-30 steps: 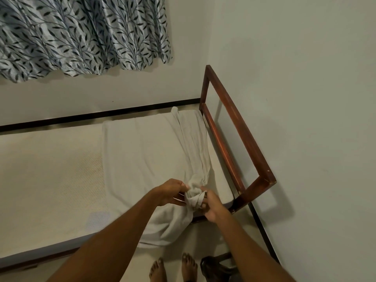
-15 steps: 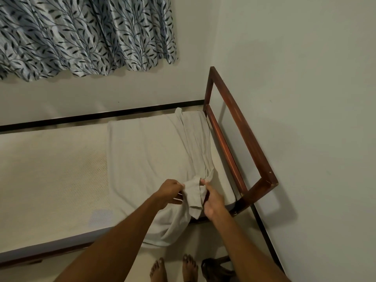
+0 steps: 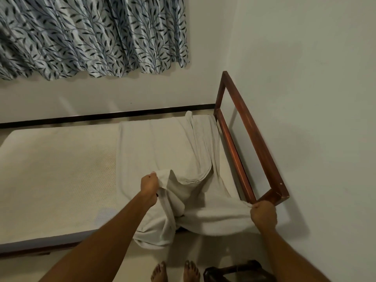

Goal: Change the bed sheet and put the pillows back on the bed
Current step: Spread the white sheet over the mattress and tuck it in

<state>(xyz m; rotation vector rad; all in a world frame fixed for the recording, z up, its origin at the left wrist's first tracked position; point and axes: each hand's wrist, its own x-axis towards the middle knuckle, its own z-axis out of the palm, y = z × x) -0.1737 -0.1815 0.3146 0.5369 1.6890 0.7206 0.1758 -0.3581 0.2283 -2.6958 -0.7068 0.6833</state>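
**SHEET SPREAD: NEAR CORNER, FRAME END**

Sheet (image 3: 162, 147): white, part-opened. Lies over the rt end of the mattress (image 3: 57, 171), bunched toward the near edge, w/ one fold hanging off the side toward the floor. Rest of mattress bare. No pillows in view.

L hand (image 3: 149, 185): fingers curled tight round a raised fold, over the mattress near its front edge.

R hand (image 3: 263, 213): fist clamped on the sheet's edge, just beside the near corner post of the wooden frame (image 3: 252, 139). Cloth is stretched btwn the two hands, sagging in the middle.

Step, as judged: opening the sheet out along the near side — task looks early.

Handling notes:
- Grip the hem, not mid-cloth folds, else it opens skewed.
- Draw hands apart evenly w/ light tension.
- Lift the hanging fold clear of the floor, then lay the edge parallel to the mattress side.
- R corner likely has to wrap the mattress corner inside the frame rail — tight gap, so feed cloth in flat.
- Far side by the wall looks ridged, so smooth it last.
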